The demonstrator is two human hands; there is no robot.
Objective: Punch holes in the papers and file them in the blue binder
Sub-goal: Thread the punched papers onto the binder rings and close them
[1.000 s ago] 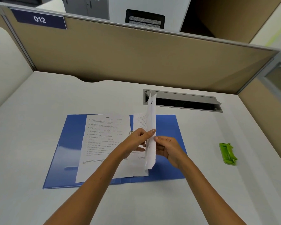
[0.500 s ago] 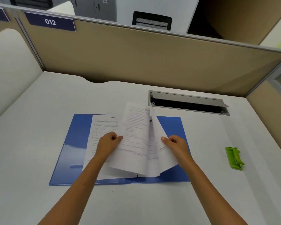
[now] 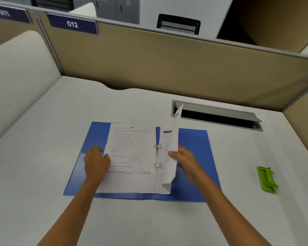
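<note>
Head view: the blue binder (image 3: 194, 157) lies open and flat on the white surface (image 3: 43, 174) in the lower middle of the frame, with its two metal rings (image 3: 157, 155) at the spine. A printed sheet (image 3: 130, 157) lies flat on the left half, threaded on the rings. The left hand (image 3: 96, 162) rests palm-down at that sheet's left edge, partly on the blue cover, fingers loosely together and slightly blurred. Right of the rings, a second sheet (image 3: 172, 148) stands nearly upright, its top corner reaching toward the grey cable slot (image 3: 217, 114) in the upper right. The right hand (image 3: 182, 157) pinches this sheet at mid-height, the thumb on the near face and the fingers behind it. The green hole punch (image 3: 267, 180) lies well apart at the right edge of the frame, untouched.

Judging by this, punching looks finished for these pages and the filing step is in hand: a page on the rings is being turned or settled. The next move calls for laying the upright sheet flat without tearing its holes; whether the rings are fully closed is too small to tell, so that needs checking before the cover is shut.
</note>
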